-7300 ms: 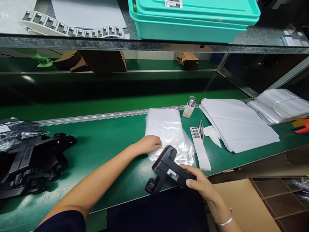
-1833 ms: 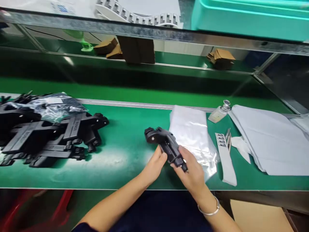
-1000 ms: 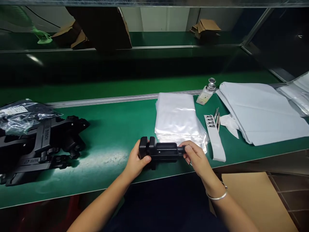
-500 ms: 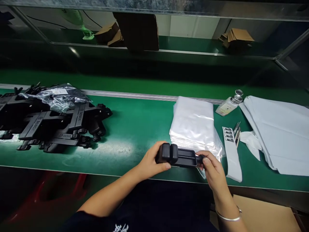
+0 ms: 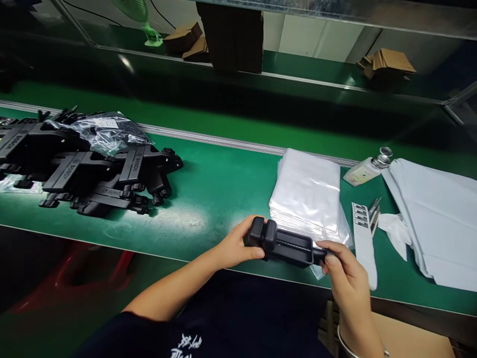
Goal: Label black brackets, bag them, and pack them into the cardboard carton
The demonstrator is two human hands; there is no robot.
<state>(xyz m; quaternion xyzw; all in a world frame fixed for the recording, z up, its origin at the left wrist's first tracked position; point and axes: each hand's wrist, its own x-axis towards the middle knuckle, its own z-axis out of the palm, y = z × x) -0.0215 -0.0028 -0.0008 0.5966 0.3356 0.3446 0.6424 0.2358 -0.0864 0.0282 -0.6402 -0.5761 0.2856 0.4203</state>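
A black screw clamp (image 5: 294, 247) is held over the front edge of the green bench, its threaded rod showing in a long slot. My left hand (image 5: 242, 243) grips the end with two thick jaw blocks, thumb below and fingers behind. At the other end, the fingers of my right hand (image 5: 341, 266) pinch the knob, which they partly hide. Just behind the clamp lies a stack of clear plastic bags (image 5: 307, 191). To the left is a pile of similar black clamps (image 5: 108, 179), some marked BOSCH, with a bagged black part (image 5: 112, 132) on top.
Right of the bags are a label strip (image 5: 363, 243), pen-like tools (image 5: 374, 214), a white bottle with a metal top (image 5: 367, 169) and white sheets (image 5: 439, 223). A metal shelf edge (image 5: 335, 20) crosses above. A red stool (image 5: 89, 268) stands below left, a cardboard box (image 5: 410, 338) below right.
The view has shifted and tilted. The clamp now slants down toward the right, with my right hand lower and still on the knob. My left hand keeps its hold.
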